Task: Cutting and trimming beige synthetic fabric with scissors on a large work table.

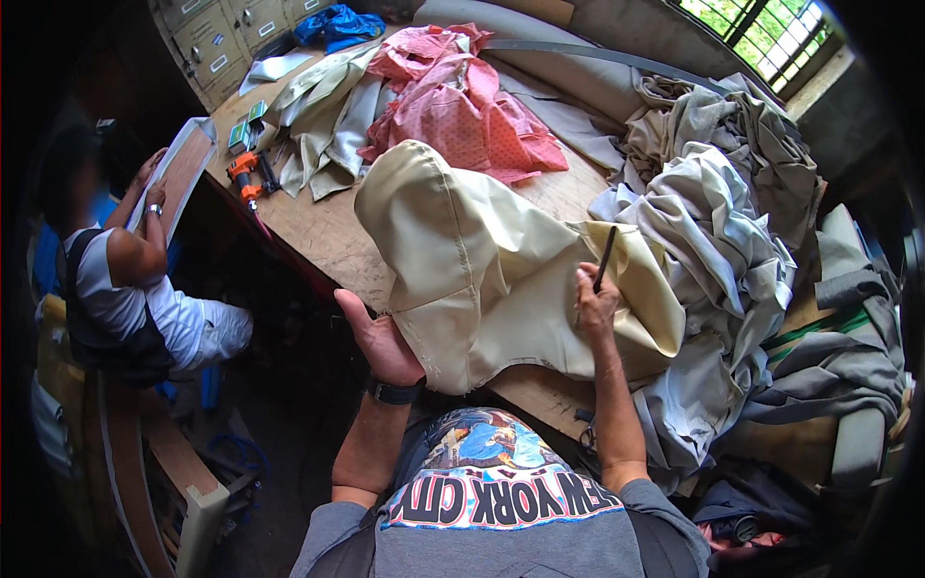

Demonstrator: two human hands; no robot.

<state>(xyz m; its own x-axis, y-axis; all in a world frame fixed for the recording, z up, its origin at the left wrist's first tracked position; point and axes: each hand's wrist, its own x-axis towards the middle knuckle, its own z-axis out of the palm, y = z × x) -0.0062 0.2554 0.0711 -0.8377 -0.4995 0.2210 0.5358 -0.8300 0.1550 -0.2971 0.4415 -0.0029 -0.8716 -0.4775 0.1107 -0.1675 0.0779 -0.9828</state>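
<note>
A cream, leather-like sewn cover lies bunched over the wooden table in front of me, its seams and one raw edge showing. My left hand is at the cover's left edge, palm turned up and thumb stretched out. The other fingers of that hand pass under the material and are hidden. Over the right part of the cover, my right hand is closed around a thin black pen, which points upward. Whether that hand also pinches the cover cannot be made out.
The wooden table holds an orange nail gun, small green boxes and a pink dotted cloth. Grey-white fabric is heaped on the right. At left, a co-worker handles a long padded panel.
</note>
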